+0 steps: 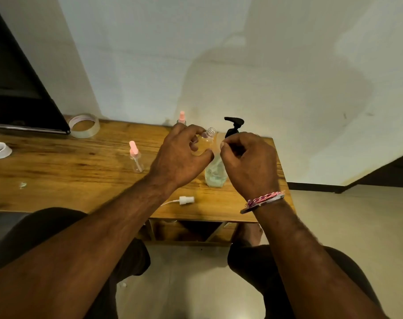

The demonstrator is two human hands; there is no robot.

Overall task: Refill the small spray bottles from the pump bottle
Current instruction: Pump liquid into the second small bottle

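left hand [179, 157] grips open spray bottle [206, 140]; right hand [248, 162] seemingly empty.

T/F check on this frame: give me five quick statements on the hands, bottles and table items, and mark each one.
1. The left hand holds an uncapped small bottle. True.
2. The pump bottle has a white pump head. False: the pump head is black.
3. A loose spray head lies on the table near its front edge. True.
4. Both pink-capped bottles are lying on their sides. False: the nearer one and the one at the back stand upright.
5. A tape roll sits at the table's back left. True.
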